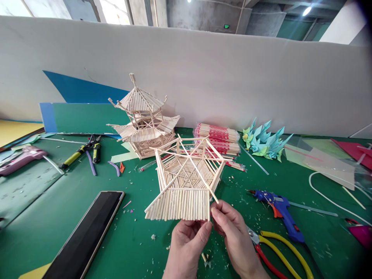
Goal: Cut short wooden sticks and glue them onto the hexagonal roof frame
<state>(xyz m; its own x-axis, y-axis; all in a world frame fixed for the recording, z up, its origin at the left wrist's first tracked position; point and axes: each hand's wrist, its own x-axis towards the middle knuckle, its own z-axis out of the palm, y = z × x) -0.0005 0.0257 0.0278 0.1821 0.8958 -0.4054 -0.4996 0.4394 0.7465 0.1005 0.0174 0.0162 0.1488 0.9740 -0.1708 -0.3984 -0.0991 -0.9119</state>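
In the head view, a hexagonal model of thin wooden sticks (178, 203) is in the middle, with an open frame on top and one sloping panel of close-set sticks facing me. My left hand (188, 242) is closed at the panel's lower right edge, thumb on the end stick. My right hand (228, 224) is just right of it, thumb and fingers pinched together by the panel's corner, near the end of a diagonal stick. Whether a separate small stick is in that pinch is hidden. A finished-looking stick pagoda (142, 102) stands behind.
Bundled sticks (216, 133) and a folded-paper piece (264, 139) lie at the back. A blue glue gun (279, 209) and yellow-and-red pliers (279, 248) are at right. At left lie a phone (87, 232), cutters (84, 151) and a pink glue gun (24, 159).
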